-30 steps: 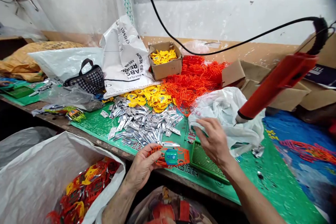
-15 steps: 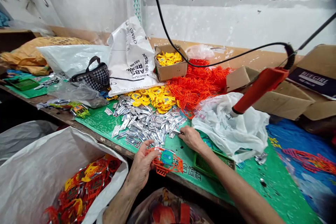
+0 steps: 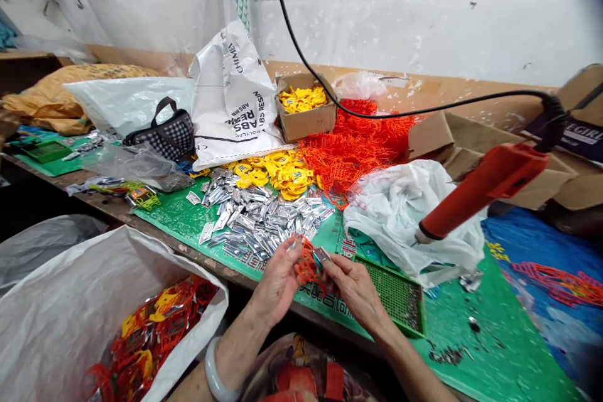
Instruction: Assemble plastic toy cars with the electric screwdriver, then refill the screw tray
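My left hand (image 3: 277, 282) grips an orange openwork plastic frame (image 3: 306, 264), held on edge above the table's front. My right hand (image 3: 355, 286) pinches a small silver plate (image 3: 322, 255) between thumb and fingers, right up against the frame; whether it sits in the frame I cannot tell. Beyond my hands spreads a heap of similar silver plates (image 3: 264, 220). Behind that lie yellow plastic parts (image 3: 282, 173) and a tangle of orange frames (image 3: 358, 144). Close to my right hand is a green mesh basket (image 3: 384, 279) with small metal screws at one side.
A red electric screwdriver (image 3: 485, 191) hangs on a black cable over a crumpled white plastic bag (image 3: 409, 213). At lower left, an open white sack (image 3: 61, 308) holds orange and yellow pieces. A cardboard box (image 3: 308, 125) of yellow parts stands behind. Loose screws (image 3: 447, 355) lie at right.
My right hand has come back from the silver heap to the frame, bringing a silver plate. My left hand has tilted the frame up. The screwdriver appears lower and farther right.
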Tool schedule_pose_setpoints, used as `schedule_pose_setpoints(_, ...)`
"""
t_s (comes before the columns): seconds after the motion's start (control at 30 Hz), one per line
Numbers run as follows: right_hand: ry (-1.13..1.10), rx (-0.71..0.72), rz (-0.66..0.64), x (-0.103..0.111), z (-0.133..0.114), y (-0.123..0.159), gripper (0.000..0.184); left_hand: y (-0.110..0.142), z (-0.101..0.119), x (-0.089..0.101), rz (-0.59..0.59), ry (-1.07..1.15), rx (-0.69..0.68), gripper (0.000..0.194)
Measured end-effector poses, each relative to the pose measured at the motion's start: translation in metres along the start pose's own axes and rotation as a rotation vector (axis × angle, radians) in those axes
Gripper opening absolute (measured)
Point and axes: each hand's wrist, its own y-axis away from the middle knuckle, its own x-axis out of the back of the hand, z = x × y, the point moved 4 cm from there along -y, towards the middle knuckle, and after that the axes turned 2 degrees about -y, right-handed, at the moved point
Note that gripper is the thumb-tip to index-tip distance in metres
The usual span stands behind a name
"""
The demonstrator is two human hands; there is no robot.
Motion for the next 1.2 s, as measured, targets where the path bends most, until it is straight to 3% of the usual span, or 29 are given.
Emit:
schedule_pose_setpoints(0.1,-0.037,0.03,0.062,0.003,0.002,-0.001,0.042,0.009,-0.009,-0.007,-0.109,-0.027,-0.026,0.052)
schedule_pose_setpoints(0.2,0.04,0.093,0.063,0.002,-0.001,0.001,0.04,0.011,-0.014,-0.007,-0.115,-0.133,-0.108,0.053)
schedule_pose_setpoints(0.3,0.258,0.279,0.115,-0.004,-0.004,0.004,0.037,0.009,-0.012,-0.006,-0.08,-0.25,-0.186,0.051)
schedule_pose_setpoints(0.4,0.6,0.481,0.287,-0.015,-0.003,0.01,0.039,0.008,-0.007,-0.011,-0.081,-0.345,-0.221,0.054)
schedule_pose_setpoints(0.53,0.986,0.515,0.408,-0.032,0.003,0.02,0.056,0.009,-0.002,-0.016,-0.045,-0.392,-0.225,0.054)
schedule_pose_setpoints(0.63,1.076,0.519,0.369,-0.034,-0.002,0.025,0.055,0.008,0.001,-0.014,-0.021,-0.434,-0.253,0.047)
schedule_pose_setpoints(0.77,0.955,0.511,0.203,-0.02,-0.017,0.025,0.04,0.01,0.002,-0.01,-0.055,-0.576,-0.297,0.045)
schedule_pose_setpoints(0.93,0.582,0.56,0.135,-0.006,-0.029,0.024,0.041,0.016,0.004,-0.014,-0.105,-0.744,-0.305,0.049)
schedule_pose_setpoints(1.07,0.386,0.523,0.165,-0.001,-0.024,0.023,0.023,0.02,0.005,-0.019,-0.113,-0.636,-0.209,0.05)
schedule_pose_setpoints(1.2,0.107,0.345,0.098,0.011,-0.015,0.022,0.005,0.024,0.004,-0.02,-0.207,-0.543,-0.123,0.036)
